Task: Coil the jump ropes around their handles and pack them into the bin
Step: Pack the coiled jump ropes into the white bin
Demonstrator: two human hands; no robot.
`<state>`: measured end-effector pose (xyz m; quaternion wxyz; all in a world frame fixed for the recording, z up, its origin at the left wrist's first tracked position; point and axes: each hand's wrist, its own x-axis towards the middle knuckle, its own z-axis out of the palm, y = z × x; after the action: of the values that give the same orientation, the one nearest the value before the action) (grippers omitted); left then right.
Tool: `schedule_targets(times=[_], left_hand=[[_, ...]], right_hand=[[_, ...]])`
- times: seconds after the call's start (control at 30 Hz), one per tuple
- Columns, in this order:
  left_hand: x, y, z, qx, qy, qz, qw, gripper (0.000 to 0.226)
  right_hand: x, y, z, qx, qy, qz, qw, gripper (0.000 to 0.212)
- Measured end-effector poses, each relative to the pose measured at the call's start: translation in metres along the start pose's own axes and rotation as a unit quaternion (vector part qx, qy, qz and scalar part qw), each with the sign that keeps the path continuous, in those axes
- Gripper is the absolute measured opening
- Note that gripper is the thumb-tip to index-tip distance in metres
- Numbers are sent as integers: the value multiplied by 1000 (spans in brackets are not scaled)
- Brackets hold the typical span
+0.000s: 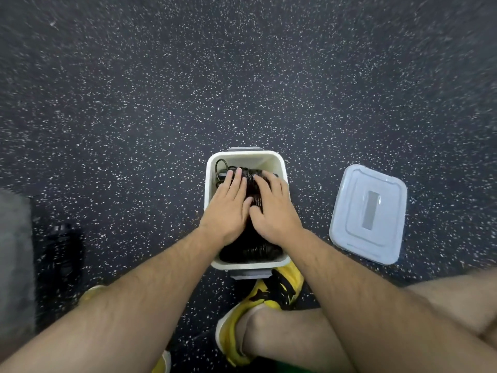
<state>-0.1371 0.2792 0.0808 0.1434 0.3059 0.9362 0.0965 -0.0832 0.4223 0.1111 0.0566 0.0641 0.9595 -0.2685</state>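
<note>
Black coiled jump ropes (252,184) are springy and light; left hand (228,208) and right hand (274,211) press them flat-fingered, gripping nothing, inside the bin (208,184).

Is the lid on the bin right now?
No, the lid lies on the floor beside the open bin, while the left hand and right hand press flat on the coiled jump ropes inside.
</note>
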Motion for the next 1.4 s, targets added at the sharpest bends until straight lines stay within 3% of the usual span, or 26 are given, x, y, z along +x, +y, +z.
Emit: schedule_targets(times=[0.1, 0.33, 0.7, 0.8, 0.9, 1.03, 1.17, 1.33, 1.4], left_hand=[[2, 0, 8, 6, 12, -19, 1000, 65], [4, 2, 18, 48, 27, -48, 997, 58], [13, 0, 6, 59, -52, -47, 996, 60], [4, -1, -8, 44, -27, -27, 998, 60], [-14, -15, -24, 28, 34, -28, 999, 58], [-52, -72, -45, 82, 57, -110, 989, 64], [-106, -148, -55, 94, 52, -229, 967, 62], [-161, -241, -29, 103, 28, -400, 910, 52], [-178, -267, -12, 97, -6, -463, 881, 60]], right_hand=[[17, 1, 9, -59, 11, -7, 998, 58], [27, 11, 45, -148, 18, 12, 989, 59], [37, 9, 36, -189, -69, 31, 979, 58], [33, -3, 18, -214, -62, 23, 975, 58], [27, -32, 6, -253, -37, -59, 965, 60], [36, -106, 29, -220, -38, -170, 960, 60], [48, -192, 81, -216, -111, -224, 944, 63], [60, -275, 154, -250, -166, -305, 904, 63], [59, -293, 182, -267, -188, -333, 884, 63]])
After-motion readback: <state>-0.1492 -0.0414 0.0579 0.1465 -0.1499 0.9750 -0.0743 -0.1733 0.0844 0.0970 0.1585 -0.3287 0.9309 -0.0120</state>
